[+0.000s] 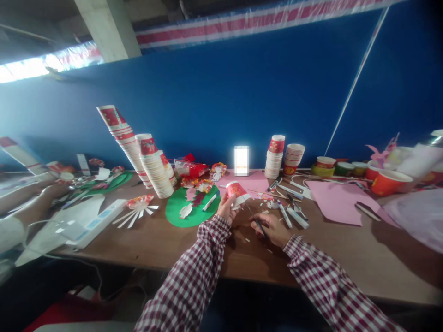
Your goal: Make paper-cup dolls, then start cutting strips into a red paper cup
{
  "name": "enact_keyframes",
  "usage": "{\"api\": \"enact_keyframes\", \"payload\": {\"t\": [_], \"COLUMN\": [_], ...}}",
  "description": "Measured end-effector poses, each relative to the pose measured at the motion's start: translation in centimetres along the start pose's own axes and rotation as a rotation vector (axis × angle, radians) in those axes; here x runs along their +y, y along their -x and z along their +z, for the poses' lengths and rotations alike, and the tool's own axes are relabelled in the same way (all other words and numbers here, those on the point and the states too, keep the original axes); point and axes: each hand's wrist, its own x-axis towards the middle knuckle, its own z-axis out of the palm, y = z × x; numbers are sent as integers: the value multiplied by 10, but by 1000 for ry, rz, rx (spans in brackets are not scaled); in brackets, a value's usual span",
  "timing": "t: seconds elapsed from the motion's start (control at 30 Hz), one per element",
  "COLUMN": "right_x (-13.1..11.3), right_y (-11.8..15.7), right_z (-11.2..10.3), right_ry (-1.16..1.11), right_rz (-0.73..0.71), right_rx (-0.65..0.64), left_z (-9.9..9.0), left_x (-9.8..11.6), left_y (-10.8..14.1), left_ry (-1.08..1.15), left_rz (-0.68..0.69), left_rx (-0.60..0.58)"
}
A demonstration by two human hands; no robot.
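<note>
My left hand is closed around a red and white paper cup, which lies tilted in its grip with the rim toward the right. In my right hand is a slim dark tool with a thin pointed tip, held like a pen. Its tip is close to the cup's rim; whether they touch I cannot tell. Small white paper scraps lie on the table under and beyond my hands. Left of the cup, a green paper disc bears paper cut-outs and a marker.
Tall stacks of paper cups stand at the left, shorter stacks behind my right hand. Markers and pink paper lie to the right. A power strip and a co-worker's hands are far left.
</note>
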Motion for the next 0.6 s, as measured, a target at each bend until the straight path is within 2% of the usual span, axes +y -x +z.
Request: {"api": "enact_keyframes", "payload": {"t": [0.6], "right_x": [4], "right_y": [-2], "right_z": [-3], "right_ry": [44], "right_rz": [-55], "right_rx": [11], "left_z": [-1], "left_x": [-6], "left_y": [2], "left_ry": [-116], "left_rz": [-4], "left_rx": [-51]}}
